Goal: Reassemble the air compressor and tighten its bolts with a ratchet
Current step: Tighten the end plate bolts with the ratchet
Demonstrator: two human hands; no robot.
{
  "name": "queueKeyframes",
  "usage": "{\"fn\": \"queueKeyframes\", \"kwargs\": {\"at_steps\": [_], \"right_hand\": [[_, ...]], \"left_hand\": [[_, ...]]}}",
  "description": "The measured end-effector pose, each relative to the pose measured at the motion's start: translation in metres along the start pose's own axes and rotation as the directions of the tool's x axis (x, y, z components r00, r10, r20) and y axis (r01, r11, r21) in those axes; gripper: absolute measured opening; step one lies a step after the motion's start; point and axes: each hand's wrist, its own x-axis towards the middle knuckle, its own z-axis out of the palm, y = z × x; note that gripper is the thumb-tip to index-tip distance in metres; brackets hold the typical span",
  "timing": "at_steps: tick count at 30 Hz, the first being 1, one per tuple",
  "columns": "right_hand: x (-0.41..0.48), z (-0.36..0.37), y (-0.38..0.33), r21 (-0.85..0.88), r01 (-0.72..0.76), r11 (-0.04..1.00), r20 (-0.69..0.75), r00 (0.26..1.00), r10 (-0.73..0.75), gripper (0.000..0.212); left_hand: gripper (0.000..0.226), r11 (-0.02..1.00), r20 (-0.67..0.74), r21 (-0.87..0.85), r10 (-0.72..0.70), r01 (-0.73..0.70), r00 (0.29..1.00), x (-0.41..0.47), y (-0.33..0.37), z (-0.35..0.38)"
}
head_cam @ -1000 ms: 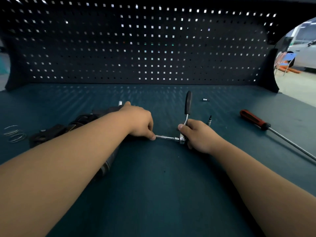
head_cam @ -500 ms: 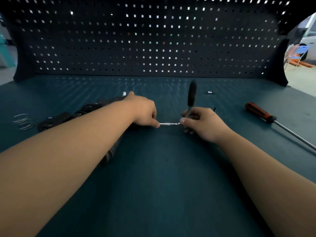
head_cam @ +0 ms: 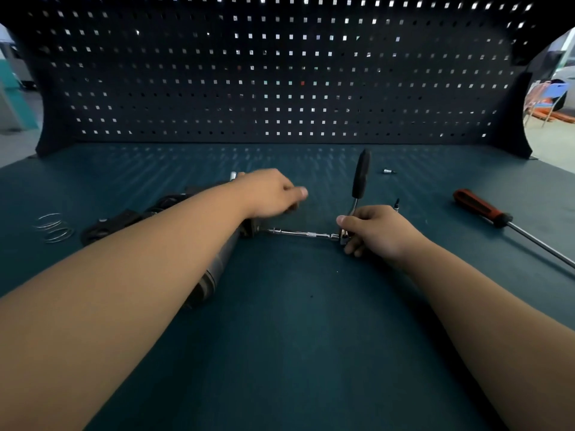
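Observation:
The air compressor (head_cam: 217, 269), a dark grey cylinder, lies on the bench mostly under my left forearm. A silver extension bar (head_cam: 298, 234) runs from its end to the right, into the head of the ratchet. The ratchet's black handle (head_cam: 361, 175) points away from me. My right hand (head_cam: 376, 233) grips the ratchet at its head. My left hand (head_cam: 267, 194) is blurred above the compressor's end, off the bar, fingers loosely curled and holding nothing I can see.
A red-and-black screwdriver (head_cam: 479, 208) lies to the right. A small socket (head_cam: 388, 171) and a bit (head_cam: 396, 204) sit behind my right hand. Wire rings (head_cam: 54, 227) and black parts (head_cam: 118, 222) lie at the left. A pegboard (head_cam: 280, 73) closes the back.
My left hand has let go of the extension bar and lifted up and back. The right hand keeps its grip on the ratchet head.

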Motion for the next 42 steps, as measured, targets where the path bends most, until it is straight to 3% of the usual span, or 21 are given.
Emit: {"fn": "queueKeyframes", "kwargs": {"at_steps": [2,4,6,12,16,19,22,26,30,35,39,42], "right_hand": [[0.0,-0.001,-0.001,-0.014,-0.031,0.999,-0.001,1.0,0.031,0.028],[0.001,-0.002,-0.004,-0.145,-0.077,0.986,-0.02,0.997,0.075,0.036],[0.003,-0.003,-0.005,-0.23,-0.113,0.967,-0.044,0.993,0.105,0.044],[0.004,0.0,-0.002,-0.216,-0.095,0.972,-0.05,0.995,0.086,0.043],[0.001,0.003,0.0,-0.144,0.015,0.99,0.019,1.0,-0.013,0.026],[0.0,0.002,0.0,-0.209,0.118,0.971,0.07,0.992,-0.105,0.007],[-0.001,0.0,0.0,-0.22,0.136,0.966,0.102,0.988,-0.116,0.006],[0.001,-0.001,-0.002,-0.108,0.004,0.994,0.075,0.997,0.004,0.027],[0.007,0.0,0.0,-0.103,-0.064,0.993,0.03,0.997,0.067,0.033],[0.003,-0.006,0.003,-0.181,0.055,0.982,0.063,0.997,-0.044,0.026],[0.007,-0.022,-0.001,-0.186,0.107,0.977,-0.131,0.982,-0.133,0.029],[0.008,-0.027,-0.006,-0.169,0.105,0.98,-0.297,0.943,-0.153,0.033]], "left_hand": [[0.031,0.969,-0.18,-0.245,-0.063,0.017,0.982,0.001,-0.003,-0.005],[0.021,0.962,-0.349,-0.27,-0.126,0.03,0.928,0.001,-0.006,-0.007],[0.019,0.976,-0.397,-0.214,-0.129,0.045,0.909,0.002,-0.008,-0.006],[0.034,0.971,-0.205,-0.075,-0.239,0.229,0.949,0.004,-0.018,-0.004],[0.044,0.958,-0.227,0.036,-0.268,0.283,0.936,0.005,-0.019,-0.007],[0.048,0.935,-0.081,0.09,-0.337,0.344,0.938,0.005,-0.021,-0.007],[0.046,0.937,-0.026,0.12,-0.328,0.329,0.944,0.005,-0.02,-0.007],[0.041,0.948,-0.032,0.093,-0.304,0.306,0.952,0.003,-0.021,-0.009],[0.043,0.96,-0.046,0.053,-0.272,0.275,0.961,0.0,-0.022,-0.011],[0.047,0.972,-0.047,0.131,-0.19,0.195,0.981,-0.006,-0.018,-0.008],[0.048,0.986,-0.03,0.086,-0.142,0.144,0.989,-0.01,-0.014,-0.005],[0.053,0.979,-0.043,0.167,-0.109,0.114,0.993,-0.011,-0.01,-0.002]]}}
